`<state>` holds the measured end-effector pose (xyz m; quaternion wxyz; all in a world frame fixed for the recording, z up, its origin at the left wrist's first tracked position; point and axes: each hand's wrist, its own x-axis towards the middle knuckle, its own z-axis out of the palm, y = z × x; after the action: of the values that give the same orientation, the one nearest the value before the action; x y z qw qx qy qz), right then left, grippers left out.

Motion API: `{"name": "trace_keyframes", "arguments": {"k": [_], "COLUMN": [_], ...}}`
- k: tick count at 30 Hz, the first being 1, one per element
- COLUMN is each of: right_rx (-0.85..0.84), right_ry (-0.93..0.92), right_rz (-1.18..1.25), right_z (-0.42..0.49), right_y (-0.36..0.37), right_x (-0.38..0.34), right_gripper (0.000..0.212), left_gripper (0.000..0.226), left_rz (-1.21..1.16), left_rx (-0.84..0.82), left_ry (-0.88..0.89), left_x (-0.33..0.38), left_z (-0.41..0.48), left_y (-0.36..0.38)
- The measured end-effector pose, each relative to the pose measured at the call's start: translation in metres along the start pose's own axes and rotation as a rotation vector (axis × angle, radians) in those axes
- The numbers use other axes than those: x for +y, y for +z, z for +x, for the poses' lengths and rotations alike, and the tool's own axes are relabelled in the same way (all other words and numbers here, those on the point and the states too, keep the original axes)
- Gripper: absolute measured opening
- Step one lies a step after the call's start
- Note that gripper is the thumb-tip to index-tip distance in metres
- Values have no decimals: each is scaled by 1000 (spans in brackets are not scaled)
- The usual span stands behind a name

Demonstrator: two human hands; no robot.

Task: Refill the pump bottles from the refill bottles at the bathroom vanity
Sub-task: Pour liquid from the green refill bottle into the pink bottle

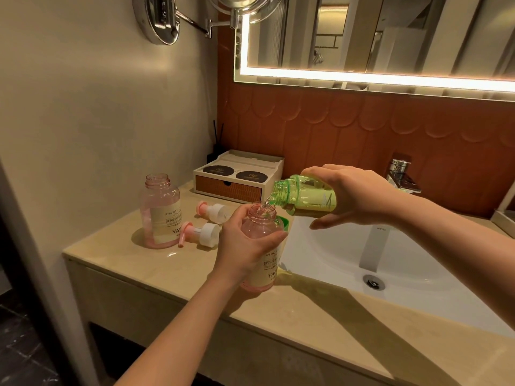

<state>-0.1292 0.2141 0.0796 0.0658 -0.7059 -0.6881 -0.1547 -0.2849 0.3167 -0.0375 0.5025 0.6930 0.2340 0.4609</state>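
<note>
Left hand (245, 240), lower middle of the frame: my fingers (274, 238) were curled round the pink pump bottle (262, 263), gripping it upright at the near part of the surface (139, 263), right beside the left rim of the sink (390, 260). Its neck was open, no pump on it. I couldn't tell whether its base sat on the surface.

Right hand (354, 196), centre right: fingers (315, 169) on top and thumb underneath, clamped round the green refill bottle (303, 196). It was tipped almost flat, with its mouth pointing left, just above the pink neck. And there it was, a thin clear stream (266, 204) running from the green mouth down into the pink bottle!

Over at left of centre the second pink bottle (161, 213) stood upright on the surface, uncapped too. Two pump heads (199, 234) lay on their sides between it and the one I held, the nearer just beside the standing bottle.

Behind them a white drawer box (237, 176) sat against the orange tiles, the faucet (401, 174) stood at the right, and the lit mirror (390, 37) ran across the top.
</note>
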Motion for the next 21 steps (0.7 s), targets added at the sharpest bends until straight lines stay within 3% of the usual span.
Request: {"name": "trace_keyframes", "arguments": {"k": [21], "right_rx": [-14], "right_ry": [-11], "right_rz": [-79], "right_z": [2], "right_y": [-2], "right_x": [-2], "right_gripper": [86], "left_gripper": [42], "left_rz": [-23], "left_rx": [-7], "left_ry": [8], "left_x": [-2], "left_z": [1], "left_y": [1]}}
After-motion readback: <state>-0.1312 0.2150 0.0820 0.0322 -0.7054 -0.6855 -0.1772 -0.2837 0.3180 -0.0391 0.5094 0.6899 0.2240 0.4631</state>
